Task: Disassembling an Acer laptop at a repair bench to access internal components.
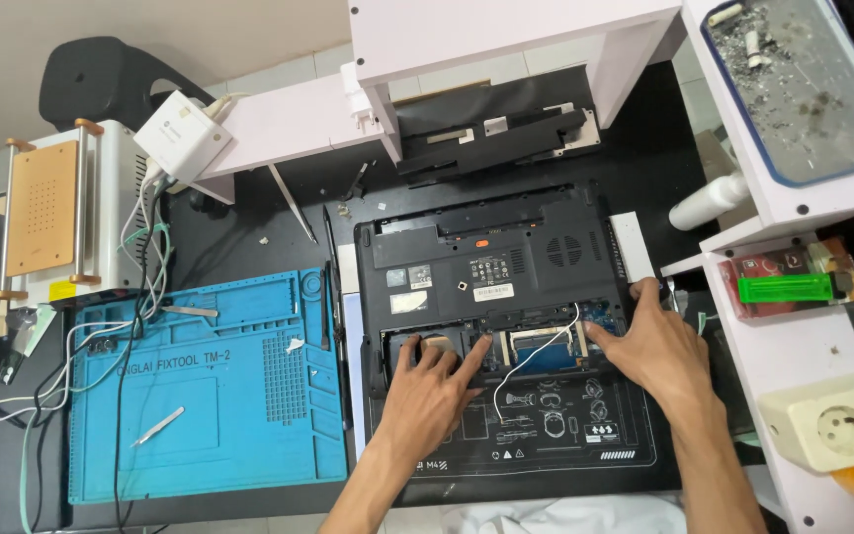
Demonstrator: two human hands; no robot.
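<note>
A blue silicone repair mat (210, 386) with tweezers on it lies left of the hands. Just beside it, the black laptop (491, 267) lies upside down, bottom panel open, a white wire (536, 361) crossing its bay. The left hand (432, 391) presses spread fingers flat into the bay, gripping nothing. The right hand (649, 346) rests likewise open on the laptop's right edge.

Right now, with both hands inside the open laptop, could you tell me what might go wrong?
1. The loose white wire runs between the left hand and right hand; a finger could snag it and perhaps pull it off the board.
2. Bare fingers on the exposed board may risk static or smudges.
3. The tweezers on the blue mat lie near the left forearm and might get knocked away.
</note>
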